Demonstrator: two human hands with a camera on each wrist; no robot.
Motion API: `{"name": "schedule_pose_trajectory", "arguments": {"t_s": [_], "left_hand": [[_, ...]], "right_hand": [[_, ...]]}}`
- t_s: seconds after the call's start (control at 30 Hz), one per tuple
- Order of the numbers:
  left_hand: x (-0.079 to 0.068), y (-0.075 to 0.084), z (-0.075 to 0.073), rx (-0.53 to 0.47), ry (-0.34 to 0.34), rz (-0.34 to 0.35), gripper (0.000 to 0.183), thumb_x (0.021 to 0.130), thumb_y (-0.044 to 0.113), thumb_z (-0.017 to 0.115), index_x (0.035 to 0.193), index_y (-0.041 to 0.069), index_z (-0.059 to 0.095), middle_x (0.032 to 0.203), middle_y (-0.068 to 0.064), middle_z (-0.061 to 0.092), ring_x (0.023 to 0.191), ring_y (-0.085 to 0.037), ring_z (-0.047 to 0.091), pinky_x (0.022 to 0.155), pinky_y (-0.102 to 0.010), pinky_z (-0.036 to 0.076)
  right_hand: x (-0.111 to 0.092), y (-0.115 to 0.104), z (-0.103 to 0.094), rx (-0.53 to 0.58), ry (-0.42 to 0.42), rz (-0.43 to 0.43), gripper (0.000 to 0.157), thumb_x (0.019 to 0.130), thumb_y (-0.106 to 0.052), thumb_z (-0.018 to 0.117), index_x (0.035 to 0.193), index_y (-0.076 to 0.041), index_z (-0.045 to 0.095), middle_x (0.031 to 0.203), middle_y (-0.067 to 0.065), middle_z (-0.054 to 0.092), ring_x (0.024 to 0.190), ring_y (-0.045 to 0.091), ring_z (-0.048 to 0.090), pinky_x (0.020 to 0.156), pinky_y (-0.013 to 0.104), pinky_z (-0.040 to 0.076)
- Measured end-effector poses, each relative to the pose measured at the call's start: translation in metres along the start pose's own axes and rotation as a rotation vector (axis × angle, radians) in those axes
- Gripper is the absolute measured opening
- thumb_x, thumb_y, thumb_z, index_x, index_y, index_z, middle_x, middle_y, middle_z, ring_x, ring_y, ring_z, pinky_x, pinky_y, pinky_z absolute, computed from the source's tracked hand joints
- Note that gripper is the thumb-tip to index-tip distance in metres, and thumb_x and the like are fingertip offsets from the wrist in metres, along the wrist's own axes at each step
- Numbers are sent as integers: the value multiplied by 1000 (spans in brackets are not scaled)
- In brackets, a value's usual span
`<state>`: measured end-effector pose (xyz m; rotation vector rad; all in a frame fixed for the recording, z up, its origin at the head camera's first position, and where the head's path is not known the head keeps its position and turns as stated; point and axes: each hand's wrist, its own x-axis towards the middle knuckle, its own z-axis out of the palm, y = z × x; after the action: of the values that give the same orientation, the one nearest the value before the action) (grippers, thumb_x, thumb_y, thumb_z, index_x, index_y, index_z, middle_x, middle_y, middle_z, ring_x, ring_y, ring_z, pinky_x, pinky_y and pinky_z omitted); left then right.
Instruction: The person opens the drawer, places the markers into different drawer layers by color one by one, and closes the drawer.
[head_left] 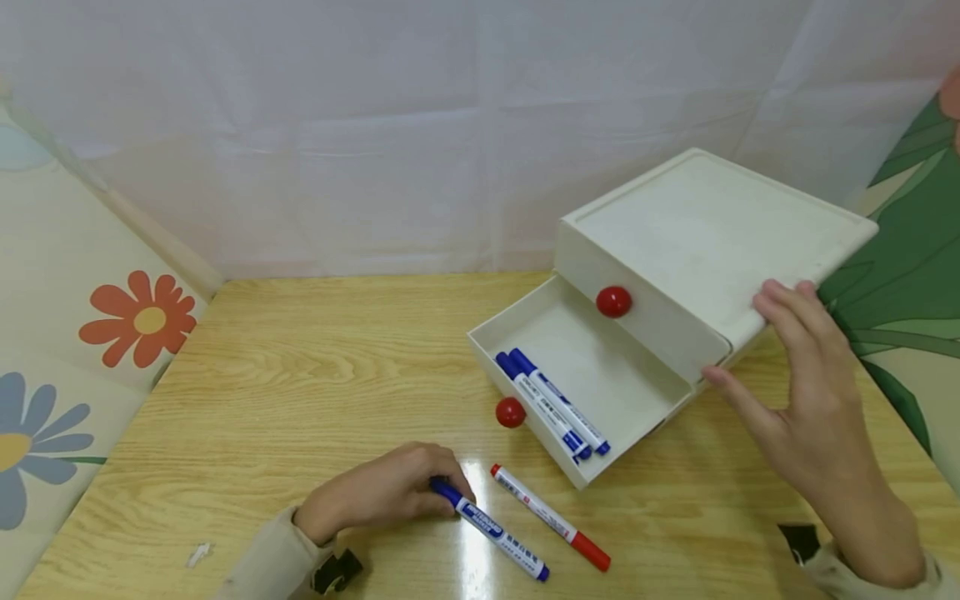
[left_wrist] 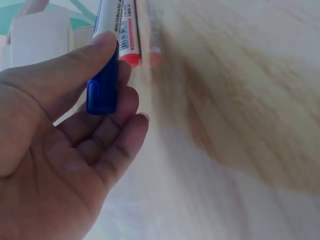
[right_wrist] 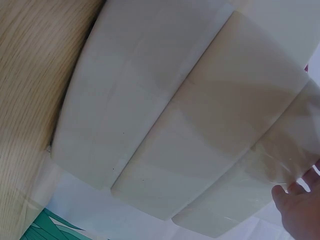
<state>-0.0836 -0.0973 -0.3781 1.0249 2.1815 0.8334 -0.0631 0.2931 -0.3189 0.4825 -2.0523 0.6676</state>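
Note:
Between thumb and fingers, my left hand [head_left: 397, 487] pinches the blue cap end of a whiteboard marker [head_left: 501, 540], which slants low over the tabletop. The left wrist view shows the thumb laid along the blue cap [left_wrist: 101, 95]. Beside it a red marker [head_left: 542, 510] lies on the table. At the right stands a white drawer box [head_left: 712, 242] with its lower drawer [head_left: 611, 354] pulled out. Blue-capped markers [head_left: 551, 404] lie along that drawer's front wall. My right hand [head_left: 821, 400] touches the box's right edge, fingers on top and thumb near the front corner.
The lower drawer has a red knob [head_left: 510, 412], and the shut upper drawer has another red knob [head_left: 614, 302]. A pale cloth [head_left: 360, 192] hangs behind the wooden table [head_left: 300, 375]. Flower-patterned panels [head_left: 67, 250] flank the table.

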Motion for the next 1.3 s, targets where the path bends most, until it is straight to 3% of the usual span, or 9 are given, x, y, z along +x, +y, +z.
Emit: {"name": "schedule_pose_trajectory", "arguments": {"t_s": [0.4,0.7,0.93,1.3], "left_hand": [[-1,12,-10,-7,23,30,14,91,17,71,103,22,74,95,16,68,83,4,57,76,-17,53],[-2,26,-18,12,48,59,16,92,17,69,106,23,73,102,17,70,93,5,60,84,-19,53],[-4,31,-22,35,116,121,20,92,17,69,112,18,72,110,8,72,101,0,63,88,-19,54],[-5,40,-28,40,163,230,22,90,10,70,112,14,72,110,3,73,103,-4,65,91,-22,55]], "right_hand": [[1,-1,0,0,3,-9,81,94,-58,55,127,16,52,132,35,51,141,28,41,125,43,24],[1,-1,-1,-7,-2,-8,82,94,-58,55,126,16,52,132,35,51,142,31,40,125,42,24],[1,-1,0,-3,5,-9,82,93,-59,55,126,16,52,132,36,51,141,31,41,124,42,25],[1,-1,0,1,8,-15,81,94,-58,55,125,17,52,131,36,51,141,30,41,125,42,25]]}}
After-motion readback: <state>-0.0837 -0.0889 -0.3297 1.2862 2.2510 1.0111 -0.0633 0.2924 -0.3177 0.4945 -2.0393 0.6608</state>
